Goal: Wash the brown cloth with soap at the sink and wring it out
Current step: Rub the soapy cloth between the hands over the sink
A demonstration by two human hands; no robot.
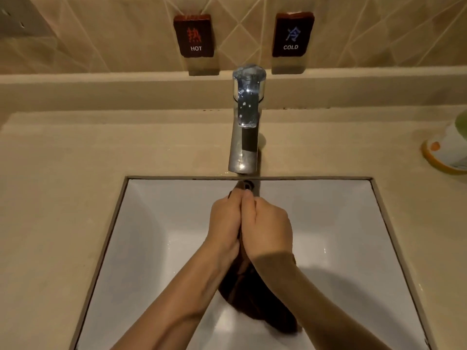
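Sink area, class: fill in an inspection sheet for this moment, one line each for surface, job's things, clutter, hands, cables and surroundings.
Surface: beige counter around a white rectangular sink; a few droplets on the basin wall.
Job's things: brown cloth pressed between the palms, its loose end hanging into the basin. No soap bar or suds can be made out.
Clutter: an orange-rimmed dish with a green and white item at the counter's right edge, partly out of frame.
Hands: left hand and right hand closed together on the cloth below the spout.
Cables: nothing seen.
Surroundings: chrome faucet, no stream visible; HOT sign and COLD sign on the tiled wall.
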